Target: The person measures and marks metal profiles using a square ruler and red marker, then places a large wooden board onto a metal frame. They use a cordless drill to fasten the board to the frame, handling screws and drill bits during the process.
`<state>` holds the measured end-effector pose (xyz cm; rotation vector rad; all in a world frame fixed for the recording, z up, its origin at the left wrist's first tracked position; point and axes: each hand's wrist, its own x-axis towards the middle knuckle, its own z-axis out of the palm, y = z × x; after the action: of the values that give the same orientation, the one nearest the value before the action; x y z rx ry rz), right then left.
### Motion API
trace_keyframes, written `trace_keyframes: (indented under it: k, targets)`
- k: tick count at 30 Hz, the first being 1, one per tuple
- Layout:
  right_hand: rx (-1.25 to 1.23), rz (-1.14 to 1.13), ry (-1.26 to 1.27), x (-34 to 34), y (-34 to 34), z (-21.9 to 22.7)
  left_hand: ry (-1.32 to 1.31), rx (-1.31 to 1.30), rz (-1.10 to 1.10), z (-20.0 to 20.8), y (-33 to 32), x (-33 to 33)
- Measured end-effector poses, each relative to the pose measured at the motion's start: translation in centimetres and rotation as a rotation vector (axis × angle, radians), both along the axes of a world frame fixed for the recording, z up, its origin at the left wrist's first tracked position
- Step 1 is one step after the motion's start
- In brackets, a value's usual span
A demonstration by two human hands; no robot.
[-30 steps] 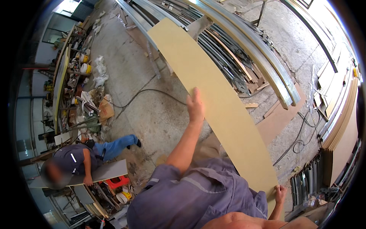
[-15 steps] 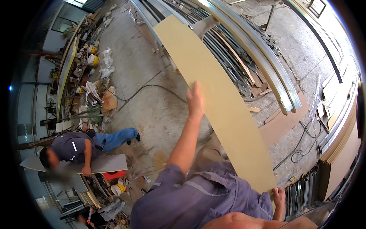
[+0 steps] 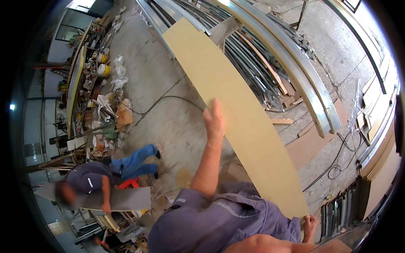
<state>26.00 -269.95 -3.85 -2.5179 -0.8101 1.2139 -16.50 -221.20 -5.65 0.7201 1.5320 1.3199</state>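
A long, flat tan board (image 3: 236, 101) stretches from my body at the lower right to the far upper middle. My left hand (image 3: 214, 120) is closed on its left edge near mid-length, fingers lying on the upper face and the rest of the grip hidden. At the near right corner, my right hand (image 3: 310, 227) grips the board's end. The far end of the board lies over or just above a set of metal channels (image 3: 154, 21); contact cannot be made out.
At left, a co-worker (image 3: 90, 179) leans over a grey board (image 3: 130, 198). Long metal profiles (image 3: 295, 76) and a bundle of rods fill the upper middle. A black cable (image 3: 168, 97) crosses the floor. Stacked brown sheets (image 3: 382, 168) stand at far right; a cluttered bench (image 3: 84, 80) runs along the left.
The board's far end has shifted slightly left, and my left hand sits a little lower in view. The co-worker and grey board appear farther right and lower. Both my hands keep their grip.
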Motion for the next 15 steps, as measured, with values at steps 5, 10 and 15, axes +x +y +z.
trace_keyframes:
  k: [5,10,15]
  targets:
    - [0.062,0.035,-0.027,-0.2,0.1,0.3,-0.049,0.123,0.042,-1.3,-0.3,-0.6]
    - [0.049,0.073,0.003,0.0,-0.1,-1.8,-0.064,0.157,0.026,-1.0,-0.7,-0.8]
    - [0.073,0.136,0.06,0.1,0.0,-2.6,-0.239,0.219,0.025,-2.7,-1.3,-1.6]
